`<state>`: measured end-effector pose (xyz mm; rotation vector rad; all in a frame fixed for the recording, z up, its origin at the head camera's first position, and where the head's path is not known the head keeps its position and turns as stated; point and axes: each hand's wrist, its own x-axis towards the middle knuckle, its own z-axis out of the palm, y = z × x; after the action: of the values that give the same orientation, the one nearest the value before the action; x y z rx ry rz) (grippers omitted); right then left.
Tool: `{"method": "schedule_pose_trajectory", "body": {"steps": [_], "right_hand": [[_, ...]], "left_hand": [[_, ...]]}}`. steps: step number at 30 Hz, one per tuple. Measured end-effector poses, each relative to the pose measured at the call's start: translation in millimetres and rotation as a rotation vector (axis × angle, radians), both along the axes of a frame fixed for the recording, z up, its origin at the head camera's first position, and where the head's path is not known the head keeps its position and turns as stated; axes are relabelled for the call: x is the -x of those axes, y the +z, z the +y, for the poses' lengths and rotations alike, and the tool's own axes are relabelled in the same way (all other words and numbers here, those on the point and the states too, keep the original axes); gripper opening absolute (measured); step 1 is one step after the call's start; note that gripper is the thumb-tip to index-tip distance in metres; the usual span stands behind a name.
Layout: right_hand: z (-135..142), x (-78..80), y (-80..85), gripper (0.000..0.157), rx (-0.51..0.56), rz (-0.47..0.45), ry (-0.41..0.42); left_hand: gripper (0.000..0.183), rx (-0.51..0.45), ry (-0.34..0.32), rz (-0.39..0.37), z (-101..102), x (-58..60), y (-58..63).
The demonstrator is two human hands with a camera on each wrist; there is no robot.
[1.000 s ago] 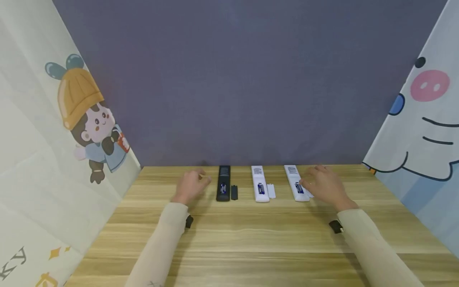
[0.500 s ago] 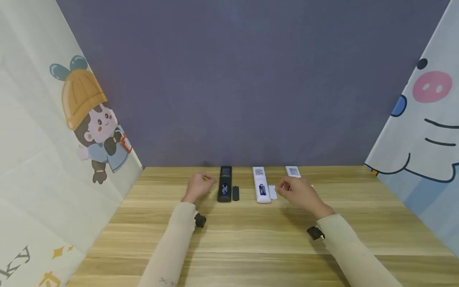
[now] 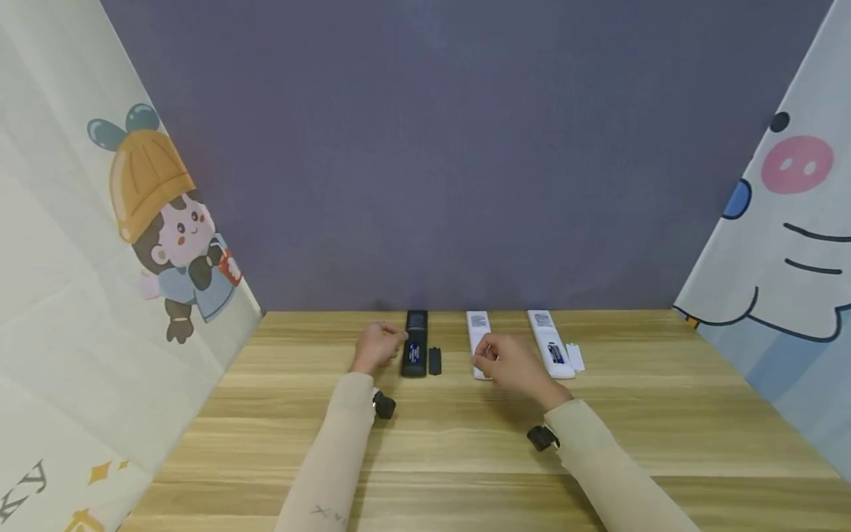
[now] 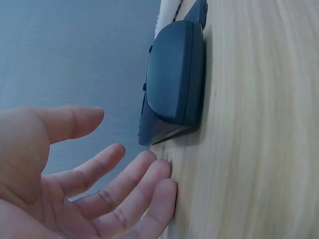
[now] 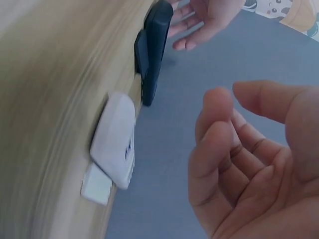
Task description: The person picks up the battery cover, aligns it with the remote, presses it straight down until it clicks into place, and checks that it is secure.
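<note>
My left hand (image 3: 377, 346) is just left of a black remote control (image 3: 416, 324), fingers loosely bent with nothing in them. In the left wrist view the thumb stands apart from the fingers, near the end of that remote. Blue batteries (image 3: 414, 353) show in its uncovered compartment, and its black battery cover (image 3: 435, 360) lies to its right. My right hand (image 3: 517, 366) hovers over the middle white remote (image 3: 479, 324), hiding its lower part. Thumb and index fingertip are close but hold nothing. The middle remote's white cover (image 5: 96, 184) shows beside it in the right wrist view.
Another white remote (image 3: 545, 332) lies to the right, batteries (image 3: 555, 354) exposed, with its white cover (image 3: 575, 357) alongside. All lie near the back edge of a wooden table (image 3: 479, 473), against a dark grey panel (image 3: 425, 162). Printed curtains (image 3: 60, 244) stand at the sides.
My right hand has moved left from the right-hand white remote to above the middle one, uncovering the right remote and its cover. My left hand has shifted slightly right, closer to the black remote.
</note>
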<state>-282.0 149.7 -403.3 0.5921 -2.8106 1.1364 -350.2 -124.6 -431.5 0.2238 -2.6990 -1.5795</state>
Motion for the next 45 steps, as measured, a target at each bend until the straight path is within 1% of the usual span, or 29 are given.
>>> {"method": "schedule_pose_trajectory", "body": {"steps": [5, 9, 14, 22, 25, 29, 33, 36, 40, 43, 45], "right_hand": [[-12, 2.5, -6.0, 0.007, -0.001, -0.021, -0.010], [-20, 4.1, -7.4, 0.007, -0.002, -0.039, -0.028], [-32, 8.0, -7.1, 0.007, -0.013, -0.051, -0.065], [-50, 17.6, -7.2, 0.007, -0.015, -0.065, -0.085], [-55, 21.7, -7.7, 0.008, -0.012, -0.075, -0.096], [-61, 27.3, -9.8, 0.012, -0.008, -0.117, -0.116], [-66, 31.5, -14.0, 0.015, -0.017, -0.151, -0.123], [-70, 34.0, -17.3, 0.019, -0.030, -0.160, -0.128], [-76, 37.5, -22.3, 0.027, -0.070, -0.128, -0.166], [-81, 40.5, -26.0, 0.037, -0.115, -0.090, -0.197], [-84, 42.1, -28.4, 0.043, -0.134, -0.092, -0.206]], "left_hand": [[0.023, 0.001, 0.006, -0.022, 3, 1.0, -0.1], [0.024, 0.043, 0.014, -0.028, 5, 3.7, -0.8], [0.024, 0.106, 0.020, -0.010, 8, 6.7, -1.0], [0.025, 0.140, 0.027, 0.010, 13, 10.4, 1.0], [0.026, 0.151, 0.040, 0.010, 14, 11.7, 1.1], [0.026, 0.151, 0.058, 0.004, 16, 12.6, 0.7], [0.027, 0.166, 0.060, 0.019, 18, 12.4, 0.3], [0.027, 0.199, 0.065, 0.044, 20, 12.1, 0.6], [0.028, 0.253, 0.079, 0.059, 22, 12.1, 0.0], [0.028, 0.278, 0.080, 0.052, 23, 14.2, -0.5], [0.027, 0.288, 0.079, 0.045, 24, 15.2, -0.4]]}}
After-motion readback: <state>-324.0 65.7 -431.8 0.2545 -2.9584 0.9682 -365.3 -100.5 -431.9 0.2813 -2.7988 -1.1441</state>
